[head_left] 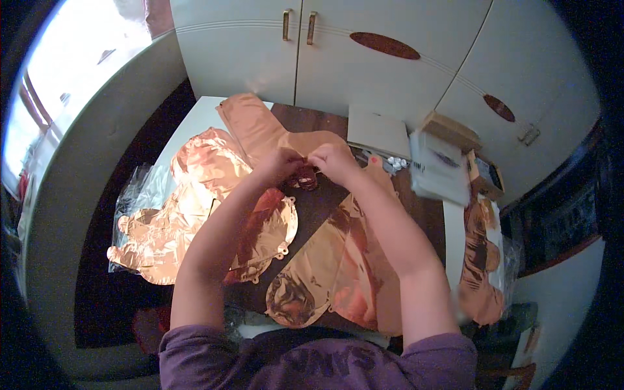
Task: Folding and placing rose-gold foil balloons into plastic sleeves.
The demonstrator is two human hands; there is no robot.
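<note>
While the white cabinet backs everything, the brown-and-white table fills the middle, loaded with copper foil: crumpled glossy foil piece on the left, matte foil piece toward the far edge, long foil piece nearer the body, running diagonally from near left to far right. Hands next, both over mid-table. Left hand has its fingertips closed on the small dark red bundle; right hand pinches at the bundle's upper edge, fingertips almost meeting the left's. Contact partly hidden, but both read as clamped on it. Key relation, my call: bundle sits just right of the left hand, left of the right hand and closer to the body. Left is nearer. Too crumpled to call a long axis.
</note>
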